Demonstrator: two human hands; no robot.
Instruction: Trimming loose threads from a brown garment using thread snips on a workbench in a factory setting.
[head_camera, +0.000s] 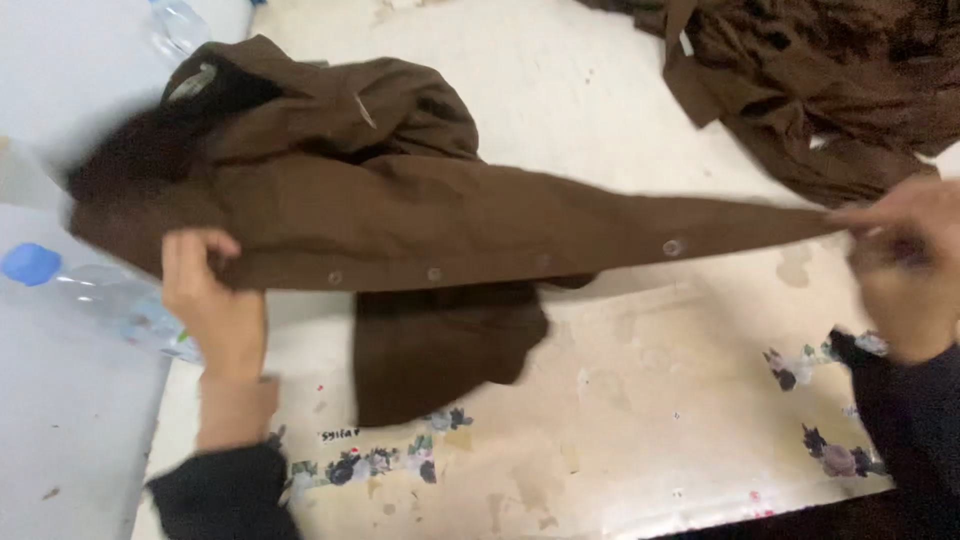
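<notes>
A dark brown garment (400, 215) with round snap buttons along one edge is stretched across a worn cream table (640, 400). My left hand (205, 300) grips the buttoned edge at the left end. My right hand (900, 265) pinches the far right tip of the same edge, pulling it taut. A loose part of the garment hangs down in the middle and rests on the table. Both my sleeves are black.
A second brown garment (800, 80) lies crumpled at the upper right. A clear plastic bottle with a blue cap (90, 290) lies at the table's left edge, and another clear bottle (180, 25) is at the top left. Flower stickers dot the table's near edge.
</notes>
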